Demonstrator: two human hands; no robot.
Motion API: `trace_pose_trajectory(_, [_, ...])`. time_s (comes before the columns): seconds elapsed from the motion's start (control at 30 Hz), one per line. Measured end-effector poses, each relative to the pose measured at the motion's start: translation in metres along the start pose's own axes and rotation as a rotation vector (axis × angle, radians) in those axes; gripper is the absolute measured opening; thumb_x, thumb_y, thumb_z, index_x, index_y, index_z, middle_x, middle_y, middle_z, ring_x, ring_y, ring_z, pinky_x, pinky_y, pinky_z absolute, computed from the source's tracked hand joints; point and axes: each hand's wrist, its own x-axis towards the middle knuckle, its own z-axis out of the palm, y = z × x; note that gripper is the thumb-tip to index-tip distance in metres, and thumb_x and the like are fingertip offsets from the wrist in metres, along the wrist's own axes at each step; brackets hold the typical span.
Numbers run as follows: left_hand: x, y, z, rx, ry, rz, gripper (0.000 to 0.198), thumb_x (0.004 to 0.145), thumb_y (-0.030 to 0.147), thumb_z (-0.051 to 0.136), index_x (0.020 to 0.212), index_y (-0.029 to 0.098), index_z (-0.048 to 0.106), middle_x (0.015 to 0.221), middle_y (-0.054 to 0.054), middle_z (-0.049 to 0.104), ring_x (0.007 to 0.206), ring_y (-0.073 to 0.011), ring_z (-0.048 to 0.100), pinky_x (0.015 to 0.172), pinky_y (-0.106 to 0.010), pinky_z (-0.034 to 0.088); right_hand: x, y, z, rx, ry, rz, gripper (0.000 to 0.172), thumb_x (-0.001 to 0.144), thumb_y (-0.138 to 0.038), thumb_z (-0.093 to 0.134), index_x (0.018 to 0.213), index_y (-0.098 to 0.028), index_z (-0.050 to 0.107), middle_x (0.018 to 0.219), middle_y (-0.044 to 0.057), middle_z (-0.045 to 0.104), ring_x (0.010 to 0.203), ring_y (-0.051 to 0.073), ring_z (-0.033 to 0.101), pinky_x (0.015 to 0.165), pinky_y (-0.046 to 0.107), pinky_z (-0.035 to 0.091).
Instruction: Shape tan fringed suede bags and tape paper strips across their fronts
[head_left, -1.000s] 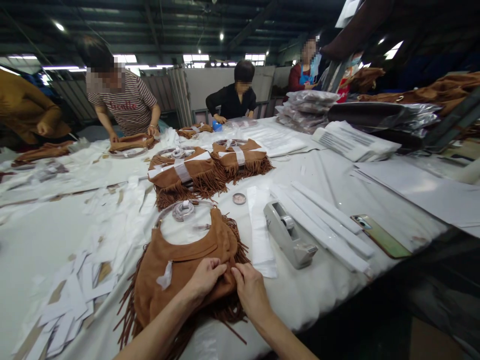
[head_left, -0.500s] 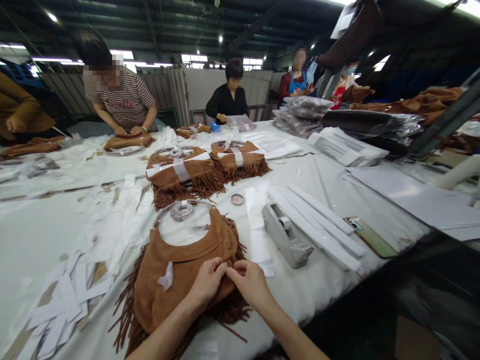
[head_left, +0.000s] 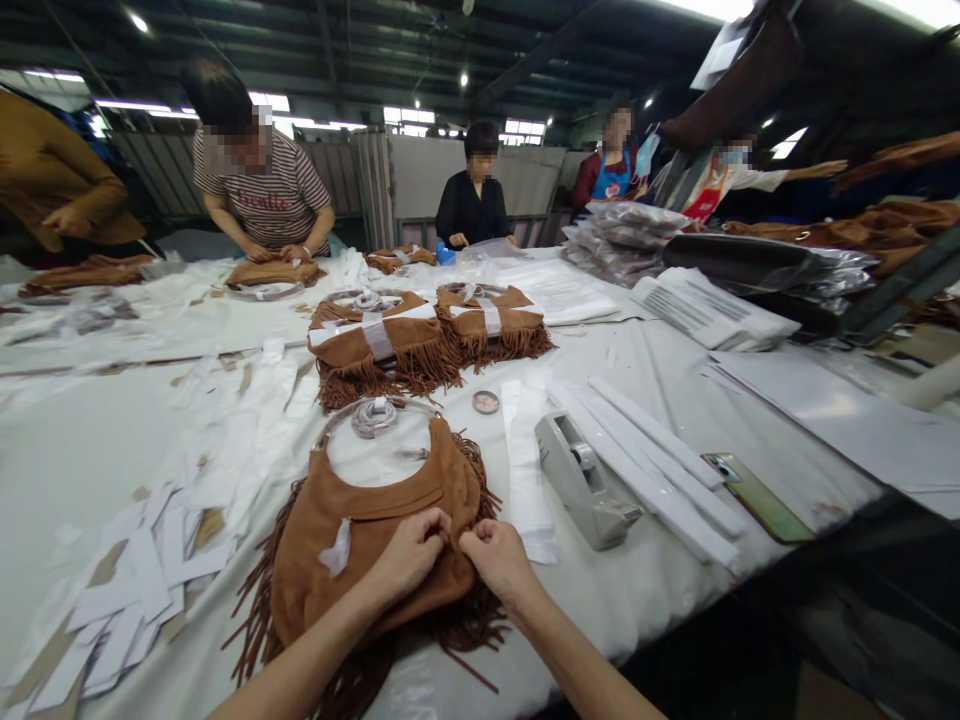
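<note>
A brown suede handbag [head_left: 367,530] with long fringe lies on the white-covered table in front of me. Its handle is wrapped, and a coiled wrapped strap [head_left: 373,417] rests inside the handle's loop. A white tag [head_left: 337,548] sticks up from the bag's front. My left hand [head_left: 416,545] lies over the bag's right part, thumb and fingers pinched on its suede. Close beside it, my right hand [head_left: 495,560] pinches the bag's right edge. What lies between the fingertips is too small to make out.
Right of the bag are a grey tape dispenser [head_left: 581,485], white strips [head_left: 652,465] and a phone [head_left: 757,497]. Two taped fringed bags [head_left: 382,340] stand behind it. Paper scraps [head_left: 135,600] litter the left. Several co-workers [head_left: 262,190] stand across the table.
My fingertips have drawn slightly apart at the bag's right edge. The view has shifted a little, so the background sits further right.
</note>
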Motion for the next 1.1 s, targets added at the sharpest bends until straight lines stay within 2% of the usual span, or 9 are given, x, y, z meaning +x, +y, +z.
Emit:
trace_pose_trajectory(0.17, [-0.001,-0.016,-0.018,0.433,-0.069,0.255,0.008,0.084,0.027,0.048,0.088,0.021,0.051,0.091,-0.002,0.051,0.087,-0.0184,0.047,0.083,-0.032,0.04,-0.007,-0.006,-0.005,-0.074,0.063,-0.019,0.012,0.06,-0.025,0.05,0.049,-0.021,0.046,0.047,-0.004,0.047,0.049,0.011,0.041,0.047,0.023,0.029])
trace_pose_trajectory(0.27, [-0.001,-0.038,-0.028,0.584,-0.117,0.293,0.014,0.088,0.034,0.047,0.093,0.021,0.049,0.094,-0.003,0.05,0.09,-0.0197,0.046,0.086,-0.036,0.04,-0.019,-0.01,-0.012,-0.2,0.141,-0.12,0.012,0.059,-0.024,0.049,0.052,-0.023,0.04,0.047,-0.005,0.043,0.05,0.012,0.04,0.049,0.024,0.028])
trace_pose_trajectory(0.43, [-0.004,-0.057,-0.042,0.63,-0.192,0.328,0.02,0.091,0.036,0.045,0.102,0.02,0.049,0.104,-0.006,0.05,0.096,-0.0204,0.046,0.09,-0.037,0.04,-0.023,0.003,-0.021,-0.34,0.188,-0.183,0.009,0.06,-0.022,0.046,0.067,-0.024,0.042,0.047,-0.009,0.039,0.047,0.013,0.04,0.051,0.025,0.029])
trace_pose_trajectory(0.67, [-0.005,-0.046,-0.054,0.599,-0.257,0.335,0.027,0.09,0.04,0.047,0.106,0.021,0.056,0.107,-0.007,0.052,0.099,-0.0226,0.046,0.093,-0.038,0.04,-0.013,0.02,-0.018,-0.431,0.164,-0.254,0.028,0.072,-0.023,0.042,0.099,-0.022,0.048,0.054,-0.007,0.052,0.048,0.016,0.05,0.052,0.027,0.035])
trace_pose_trajectory(0.77, [-0.008,-0.041,-0.059,0.576,-0.241,0.321,0.028,0.09,0.043,0.047,0.103,0.023,0.061,0.106,-0.006,0.056,0.1,-0.0219,0.049,0.093,-0.036,0.041,-0.017,0.02,-0.019,-0.559,0.155,-0.427,0.03,0.082,-0.024,0.038,0.108,-0.02,0.051,0.071,0.0,0.063,0.054,0.018,0.056,0.056,0.029,0.04])
trace_pose_trajectory(0.87, [-0.019,-0.031,-0.066,0.554,-0.228,0.309,0.031,0.091,0.043,0.044,0.105,0.024,0.064,0.109,-0.006,0.06,0.107,-0.0214,0.052,0.099,-0.034,0.039,-0.024,0.016,-0.024,-0.68,0.199,-0.726,0.03,0.09,-0.031,0.039,0.114,-0.018,0.053,0.095,0.01,0.066,0.08,0.023,0.062,0.073,0.036,0.048])
trace_pose_trajectory(0.97, [-0.041,-0.013,-0.073,0.547,-0.214,0.281,0.038,0.095,0.043,0.035,0.111,0.023,0.062,0.113,-0.007,0.062,0.111,-0.0212,0.053,0.1,-0.035,0.039,-0.035,0.008,-0.026,-0.739,0.206,-0.985,0.04,0.089,-0.042,0.05,0.121,-0.018,0.052,0.112,0.015,0.061,0.104,0.028,0.056,0.089,0.044,0.047])
trace_pose_trajectory(1.03, [-0.061,0.003,-0.074,0.591,-0.118,0.255,0.042,0.094,0.047,0.037,0.119,0.022,0.058,0.12,-0.009,0.06,0.114,-0.0237,0.052,0.101,-0.04,0.039,-0.047,0.006,-0.024,-0.725,0.176,-1.108,0.042,0.086,-0.041,0.056,0.121,-0.018,0.052,0.116,0.015,0.058,0.109,0.028,0.054,0.092,0.045,0.046])
trace_pose_trajectory(1.1, [-0.086,0.015,-0.07,0.69,0.081,0.264,0.049,0.089,0.051,0.048,0.128,0.021,0.051,0.13,-0.012,0.054,0.12,-0.028,0.047,0.105,-0.047,0.033,-0.061,0.011,-0.019,-0.685,0.148,-1.192,0.028,0.085,-0.032,0.059,0.11,-0.019,0.057,0.105,0.011,0.062,0.101,0.025,0.057,0.089,0.041,0.047])
